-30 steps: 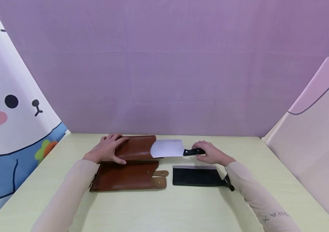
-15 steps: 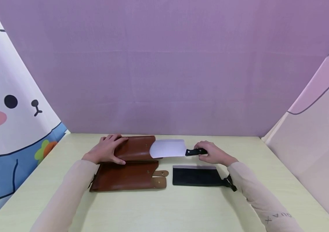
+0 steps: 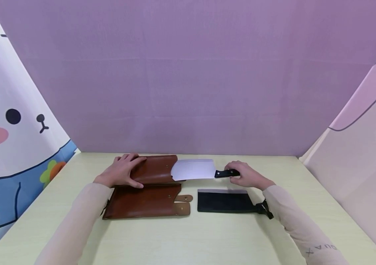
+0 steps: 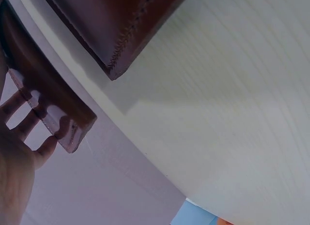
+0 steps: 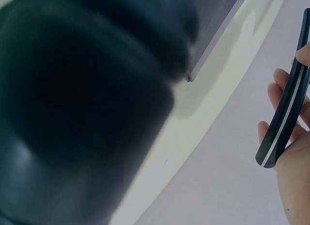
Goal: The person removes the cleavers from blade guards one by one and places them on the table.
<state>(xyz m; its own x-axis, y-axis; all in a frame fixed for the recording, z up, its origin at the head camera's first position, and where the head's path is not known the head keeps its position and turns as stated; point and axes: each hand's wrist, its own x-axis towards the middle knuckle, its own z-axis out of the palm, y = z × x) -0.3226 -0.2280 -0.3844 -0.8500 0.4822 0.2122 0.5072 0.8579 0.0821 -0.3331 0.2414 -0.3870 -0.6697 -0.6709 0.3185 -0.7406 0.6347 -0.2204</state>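
In the head view a brown leather knife sheath lies at the back left of the table. My left hand spans its closed end, thumb at the near edge and fingers over the far one. In the left wrist view, fingertips hold the sheath's edge. A cleaver has its broad silvery blade partly inside the sheath; the blade's far end is hidden there. My right hand grips the cleaver's black riveted handle, thumb on one side and fingers on the other.
A second brown sheath with two snap straps lies just in front. To its right a black-bladed cleaver rests on the table, its dark handle partly under my right forearm. A purple cloth wall stands behind.
My right hand has moved slightly right with the cleaver, and more of its blade shows outside the sheath. The left hand stays in place on the sheath.
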